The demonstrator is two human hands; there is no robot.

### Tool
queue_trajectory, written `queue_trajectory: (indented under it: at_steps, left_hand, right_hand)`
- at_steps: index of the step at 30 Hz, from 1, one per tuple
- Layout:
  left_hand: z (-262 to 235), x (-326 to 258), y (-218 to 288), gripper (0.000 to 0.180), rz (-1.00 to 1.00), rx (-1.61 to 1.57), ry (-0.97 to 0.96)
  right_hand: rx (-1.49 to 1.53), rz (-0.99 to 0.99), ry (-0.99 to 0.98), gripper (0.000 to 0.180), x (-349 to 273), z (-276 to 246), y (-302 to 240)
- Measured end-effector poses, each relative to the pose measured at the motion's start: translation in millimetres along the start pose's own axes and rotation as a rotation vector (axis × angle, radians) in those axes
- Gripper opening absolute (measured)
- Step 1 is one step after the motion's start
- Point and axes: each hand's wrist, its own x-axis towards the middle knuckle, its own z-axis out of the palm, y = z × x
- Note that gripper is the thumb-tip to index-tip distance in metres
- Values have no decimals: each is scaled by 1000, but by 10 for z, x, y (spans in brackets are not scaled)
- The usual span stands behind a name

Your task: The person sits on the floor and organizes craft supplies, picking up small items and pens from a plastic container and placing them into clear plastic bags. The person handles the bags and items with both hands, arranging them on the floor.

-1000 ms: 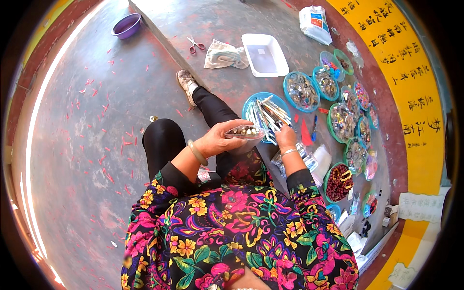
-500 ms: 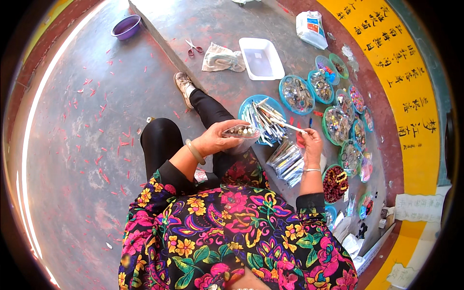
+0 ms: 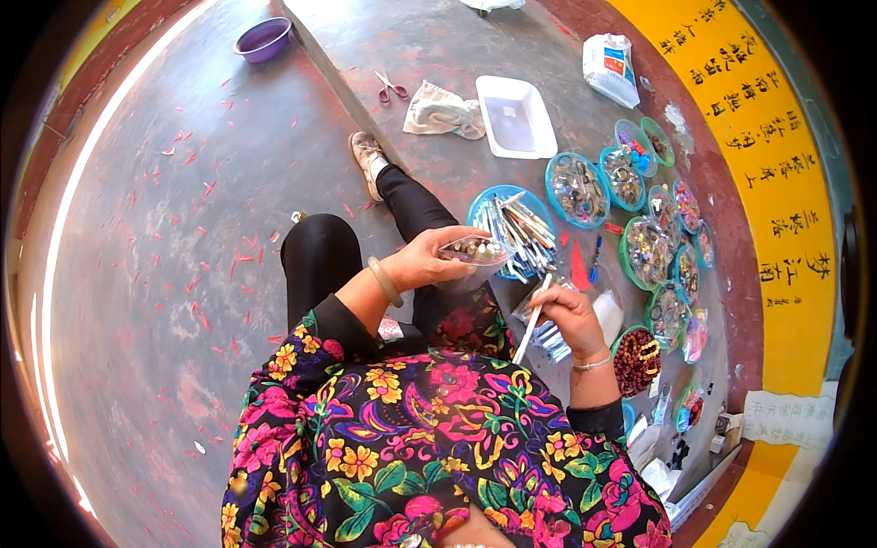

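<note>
1. The left hand (image 3: 425,260) is half closed around a clear, soft plastic bag (image 3: 468,277), at its three o'clock; the bag shows a cluster of round, pale and brownish ends, probably of pens.
2. The right hand (image 3: 573,315), at four o'clock from the bag, pinches a slim white pen (image 3: 529,329) with nearly closed fingers; its lower end points to seven o'clock.
3. At two o'clock from the bag stands a round blue plastic basket (image 3: 473,205), with many loose pens (image 3: 516,228) inside.
4. I judge the work partly done: the bag is partly filled, this pen is outside it, and many remain loose. The bag's spare room I cannot tell.
</note>
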Motion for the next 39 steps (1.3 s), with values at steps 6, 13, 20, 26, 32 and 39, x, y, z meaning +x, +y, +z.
queue_trajectory:
  at_steps: [6,13,20,26,32,39]
  left_hand:
    - [-6,1,-18,58,6,-12,-3]
    - [-29,37,-76,59,60,15,-33]
    - [5,38,-17,58,-9,-75,-44]
    - [-20,21,-13,57,-16,41,-22]
    - [-16,28,-34,58,6,20,-12]
    - [-29,38,-37,59,19,47,-30]
  right_hand:
    - [-891,-285,-170,23,-112,323,-88]
    - [-1078,-591,306,33,-80,172,-282]
    - [-360,-665,513,59,158,335,-581]
    - [-286,-830,432,49,457,555,-656]
    - [-411,-831,407,38,624,590,-524]
    - [-561,-739,370,32,674,685,-522]
